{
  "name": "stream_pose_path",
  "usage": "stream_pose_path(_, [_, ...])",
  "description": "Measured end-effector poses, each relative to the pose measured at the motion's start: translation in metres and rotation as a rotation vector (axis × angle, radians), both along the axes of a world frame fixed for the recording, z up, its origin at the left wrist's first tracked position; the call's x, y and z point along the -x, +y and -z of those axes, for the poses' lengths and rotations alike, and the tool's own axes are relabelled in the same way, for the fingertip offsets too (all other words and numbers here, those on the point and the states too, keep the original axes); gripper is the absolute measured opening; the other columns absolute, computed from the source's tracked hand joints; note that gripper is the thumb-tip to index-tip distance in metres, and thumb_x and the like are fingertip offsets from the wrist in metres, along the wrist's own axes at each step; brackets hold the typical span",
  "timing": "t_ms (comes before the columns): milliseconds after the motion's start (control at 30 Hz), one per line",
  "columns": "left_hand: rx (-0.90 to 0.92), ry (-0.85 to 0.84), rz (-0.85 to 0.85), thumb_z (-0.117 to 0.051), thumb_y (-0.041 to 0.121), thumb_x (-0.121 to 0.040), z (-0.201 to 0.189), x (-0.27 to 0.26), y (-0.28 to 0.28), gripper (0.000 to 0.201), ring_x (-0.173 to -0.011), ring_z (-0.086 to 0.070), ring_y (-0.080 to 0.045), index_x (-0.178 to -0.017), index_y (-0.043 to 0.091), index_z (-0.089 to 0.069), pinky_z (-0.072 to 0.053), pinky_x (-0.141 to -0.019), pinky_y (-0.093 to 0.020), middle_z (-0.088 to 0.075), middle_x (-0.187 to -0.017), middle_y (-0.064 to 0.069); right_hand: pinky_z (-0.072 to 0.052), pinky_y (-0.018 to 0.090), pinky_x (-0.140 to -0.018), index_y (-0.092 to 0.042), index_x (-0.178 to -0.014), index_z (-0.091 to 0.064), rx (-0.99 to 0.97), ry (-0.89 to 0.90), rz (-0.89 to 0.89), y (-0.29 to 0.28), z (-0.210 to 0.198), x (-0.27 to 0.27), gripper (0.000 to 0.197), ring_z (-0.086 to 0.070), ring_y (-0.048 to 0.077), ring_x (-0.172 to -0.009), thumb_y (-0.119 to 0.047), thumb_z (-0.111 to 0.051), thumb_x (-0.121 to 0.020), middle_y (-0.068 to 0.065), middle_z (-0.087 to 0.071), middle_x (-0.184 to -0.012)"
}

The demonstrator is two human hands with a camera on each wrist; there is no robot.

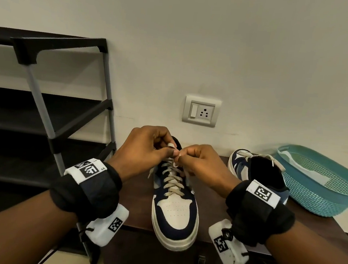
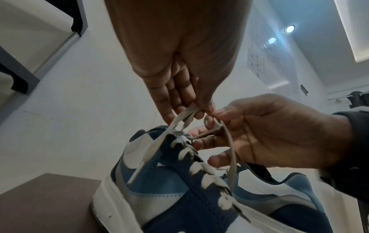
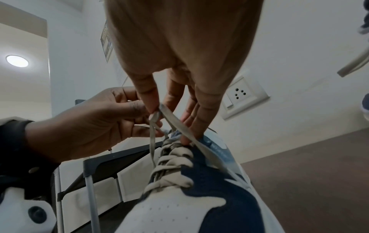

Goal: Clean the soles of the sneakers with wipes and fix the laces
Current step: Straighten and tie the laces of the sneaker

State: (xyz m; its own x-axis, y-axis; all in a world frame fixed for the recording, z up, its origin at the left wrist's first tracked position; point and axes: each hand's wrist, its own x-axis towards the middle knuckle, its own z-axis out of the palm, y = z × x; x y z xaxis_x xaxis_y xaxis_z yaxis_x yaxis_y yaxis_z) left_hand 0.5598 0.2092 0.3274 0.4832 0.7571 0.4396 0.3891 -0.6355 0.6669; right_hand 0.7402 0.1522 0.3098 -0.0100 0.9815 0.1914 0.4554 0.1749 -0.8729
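A navy, blue and white sneaker (image 1: 175, 214) stands upright on the dark brown table (image 1: 139, 208), toe toward me. Its beige laces (image 1: 172, 182) run up the tongue. Both hands meet above the collar. My left hand (image 1: 157, 149) pinches a loop of lace (image 2: 184, 114) between thumb and fingers. My right hand (image 1: 190, 156) pinches the other lace end (image 3: 157, 113), which folds over at the fingertips. The two strands cross just above the top eyelets (image 2: 179, 134). A second matching sneaker (image 1: 256, 170) sits to the right, behind my right wrist.
A teal plastic basket (image 1: 318, 199) holding a pale wipe stands at the table's right end. A black shoe rack (image 1: 44, 108) with grey poles stands left of the table. A wall socket (image 1: 201, 111) is on the wall behind the sneaker.
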Motion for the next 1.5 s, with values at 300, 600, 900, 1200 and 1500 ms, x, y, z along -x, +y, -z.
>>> stream_pose_path(300, [0.166,-0.080,0.003,-0.084,0.026,-0.082,0.002,-0.001,0.004,0.013,-0.077,-0.074,-0.015,-0.087,0.020,-0.074,-0.062,-0.083,-0.047,-0.077,-0.079,0.003,-0.053,0.027,-0.068,-0.019,-0.086,-0.068,-0.147,-0.264,0.030,0.001,0.006,-0.002,0.014,-0.064,0.006,-0.075,-0.026,-0.079,-0.083,-0.005,-0.068,-0.081])
stream_pose_path(600, [0.226,-0.141,0.018,-0.081,0.025,-0.085,0.007,0.004,0.006,0.012,-0.078,-0.076,-0.019,-0.086,0.016,-0.073,-0.062,-0.084,-0.049,-0.078,-0.080,-0.002,-0.044,0.035,-0.057,-0.020,-0.069,-0.072,-0.219,-0.313,0.043,-0.002,0.002,-0.012,0.036,-0.052,0.015,-0.054,-0.042,-0.062,-0.096,0.001,-0.060,-0.056])
stream_pose_path(900, [0.317,-0.129,-0.131,-0.077,0.020,-0.089,0.014,0.034,0.024,0.021,-0.072,-0.073,-0.029,-0.078,0.005,-0.067,-0.062,-0.080,-0.053,-0.073,-0.072,-0.014,-0.050,0.033,-0.067,-0.018,-0.064,-0.067,-0.038,-0.483,0.205,0.001,0.008,-0.040,0.045,-0.058,0.015,-0.059,-0.041,-0.055,-0.099,-0.001,-0.064,-0.060])
stream_pose_path(1200, [0.447,-0.065,-0.215,-0.073,0.014,-0.092,0.018,0.046,0.024,0.018,-0.084,-0.076,-0.033,-0.079,0.003,-0.065,-0.065,-0.075,-0.043,-0.075,-0.081,-0.018,-0.050,0.026,-0.066,-0.015,-0.067,-0.071,0.108,-0.437,0.249,0.007,0.010,-0.049,0.044,-0.063,0.009,-0.059,-0.037,-0.054,-0.101,0.000,-0.072,-0.066])
stream_pose_path(1500, [0.315,0.004,-0.182,-0.061,0.050,-0.095,0.011,0.049,0.028,0.051,-0.124,-0.058,-0.017,-0.140,0.024,-0.056,-0.052,-0.099,-0.041,-0.061,-0.136,0.003,-0.053,0.036,-0.084,-0.031,-0.123,-0.053,-0.048,-0.573,0.340,-0.035,-0.013,-0.028,0.052,-0.060,0.009,-0.091,-0.069,-0.047,-0.088,-0.013,-0.063,-0.097])
